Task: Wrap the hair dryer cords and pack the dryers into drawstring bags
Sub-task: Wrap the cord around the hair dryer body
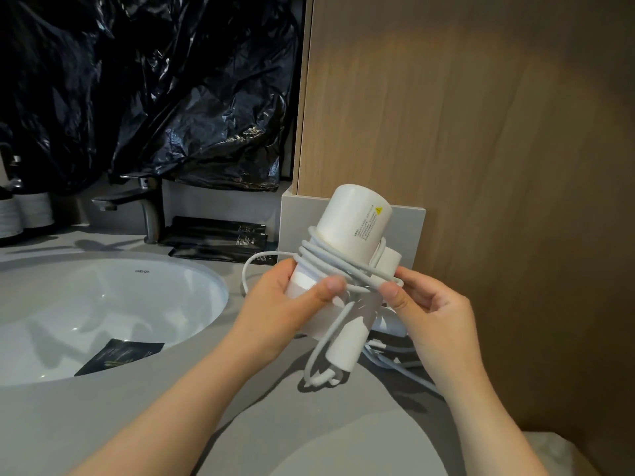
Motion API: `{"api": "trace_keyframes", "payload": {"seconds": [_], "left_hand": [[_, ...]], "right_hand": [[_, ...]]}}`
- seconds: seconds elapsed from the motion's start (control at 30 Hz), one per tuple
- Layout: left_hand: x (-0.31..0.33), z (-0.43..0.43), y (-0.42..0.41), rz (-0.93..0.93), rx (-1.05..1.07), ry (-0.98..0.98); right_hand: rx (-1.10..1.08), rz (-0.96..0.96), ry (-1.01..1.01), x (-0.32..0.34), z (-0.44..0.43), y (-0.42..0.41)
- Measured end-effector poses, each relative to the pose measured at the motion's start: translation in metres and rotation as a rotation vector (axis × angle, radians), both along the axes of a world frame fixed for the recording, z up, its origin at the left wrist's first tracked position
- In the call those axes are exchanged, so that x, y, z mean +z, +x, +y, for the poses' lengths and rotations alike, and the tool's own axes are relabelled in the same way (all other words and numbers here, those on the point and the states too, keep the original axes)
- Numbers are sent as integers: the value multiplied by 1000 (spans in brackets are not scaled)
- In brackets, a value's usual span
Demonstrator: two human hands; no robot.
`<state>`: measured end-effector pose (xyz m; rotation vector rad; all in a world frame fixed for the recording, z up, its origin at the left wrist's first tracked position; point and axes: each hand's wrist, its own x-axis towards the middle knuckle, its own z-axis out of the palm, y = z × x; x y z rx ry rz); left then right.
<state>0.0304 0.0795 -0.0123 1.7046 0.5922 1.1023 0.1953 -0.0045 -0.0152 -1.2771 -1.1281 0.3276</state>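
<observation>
A white hair dryer (pixel 354 221) is held above the grey counter, barrel pointing up and away, folded handle (pixel 347 345) hanging down. My left hand (pixel 292 300) grips the lower barrel, thumb pressed on the front. Its white cord (pixel 330 257) winds several times around the barrel, with a loose loop sticking out to the left. My right hand (pixel 429 304) pinches the cord between thumb and finger at the barrel's right side. More white cord (pixel 402 365) and a white object lie on the counter behind my right hand, partly hidden. No drawstring bag is in view.
A white oval sink (pixel 103 297) is set in the grey counter (pixel 103 424) at left, with a dark packet (pixel 120 355) inside it. A dark faucet (pixel 144 207) and black sachets (pixel 220 238) stand behind. Black plastic sheeting (pixel 154 91) hangs above. A wooden panel (pixel 481 132) fills the right.
</observation>
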Motion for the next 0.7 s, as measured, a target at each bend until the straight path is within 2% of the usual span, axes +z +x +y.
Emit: {"api": "trace_keyframes", "payload": {"seconds": [0.1, 0.2, 0.4, 0.7], "left_hand": [[0, 0, 1, -17, 47, 20], [1, 1, 1, -100, 47, -40], [0, 12, -4, -197, -138, -334], [-1, 7, -2, -112, -117, -289]], "right_hand": [[-7, -15, 8, 0, 0, -3], [17, -8, 7, 2, 0, -4], [117, 36, -82, 4, -4, 0], [142, 49, -50, 7, -7, -1]]}}
